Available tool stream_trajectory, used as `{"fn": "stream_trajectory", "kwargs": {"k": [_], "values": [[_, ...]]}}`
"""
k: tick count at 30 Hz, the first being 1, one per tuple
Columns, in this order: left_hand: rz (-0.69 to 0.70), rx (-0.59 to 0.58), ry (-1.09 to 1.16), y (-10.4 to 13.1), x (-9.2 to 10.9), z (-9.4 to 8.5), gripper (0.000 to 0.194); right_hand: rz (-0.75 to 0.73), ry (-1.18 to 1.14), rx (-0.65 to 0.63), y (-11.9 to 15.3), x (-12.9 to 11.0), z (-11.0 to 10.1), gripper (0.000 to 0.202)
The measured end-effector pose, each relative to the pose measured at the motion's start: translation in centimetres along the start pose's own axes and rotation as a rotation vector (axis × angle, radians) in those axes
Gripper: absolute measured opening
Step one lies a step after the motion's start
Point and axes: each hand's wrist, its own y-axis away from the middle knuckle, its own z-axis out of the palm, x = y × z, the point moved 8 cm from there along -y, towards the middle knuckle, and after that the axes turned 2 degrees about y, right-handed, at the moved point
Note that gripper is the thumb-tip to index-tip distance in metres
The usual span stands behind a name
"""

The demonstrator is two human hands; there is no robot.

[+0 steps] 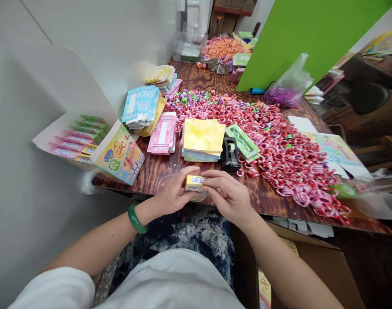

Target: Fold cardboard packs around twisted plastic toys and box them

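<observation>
Between my two hands, at the front edge of the table, is a small yellow box point(195, 180) with blue-and-white lettering and a barcode on the side facing me. My left hand point(173, 193) grips its left side, thumb below and fingers above. My right hand point(229, 194) closes on the right end with thumb and fingertips. Just behind the hands lies a stack of yellow and blue cards point(203, 135). A black tape dispenser point(230, 155) stands right of that stack, with a green box point(243, 142) leaning beside it.
A large heap of red and pink rings point(263, 128) covers the table's middle and right. On the left stands a display carton point(121, 152) holding pink and green boxes. Blue packets point(141, 105) and pink packets point(162, 134) are stacked behind. A green panel point(299, 38) rises at the back right.
</observation>
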Motion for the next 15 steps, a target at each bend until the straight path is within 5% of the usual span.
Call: {"fn": "stream_trajectory", "kwargs": {"k": [2, 5, 6, 8, 11, 15], "values": [[-0.097, 0.067, 0.049, 0.1, -1.1, -0.1, 0.048, 0.206, 0.026, 0.128, 0.5, 4.1, -2.2, 0.019], [-0.139, 0.179, 0.103, 0.2, -1.5, -1.1, 0.036, 0.718, 0.178, 0.441, 3.6, 12.9, -7.1, 0.026], [-0.125, 0.201, 0.105, 0.1, -1.4, -1.4, 0.034, 0.891, 0.166, 0.43, 4.8, 15.8, -7.6, 0.027], [-0.103, 0.206, 0.092, 0.0, -1.1, -1.8, 0.032, 0.995, 0.106, 0.372, 5.7, 19.6, -7.9, 0.027], [-0.12, 0.225, 0.066, 0.0, -1.3, -1.9, 0.033, 1.054, -0.013, 0.3, 5.9, 22.4, -6.9, 0.026], [-0.192, 0.277, 0.075, 0.1, -1.8, -1.9, 0.033, 1.105, -0.176, 0.302, 6.0, 23.0, -5.0, 0.031]]}}
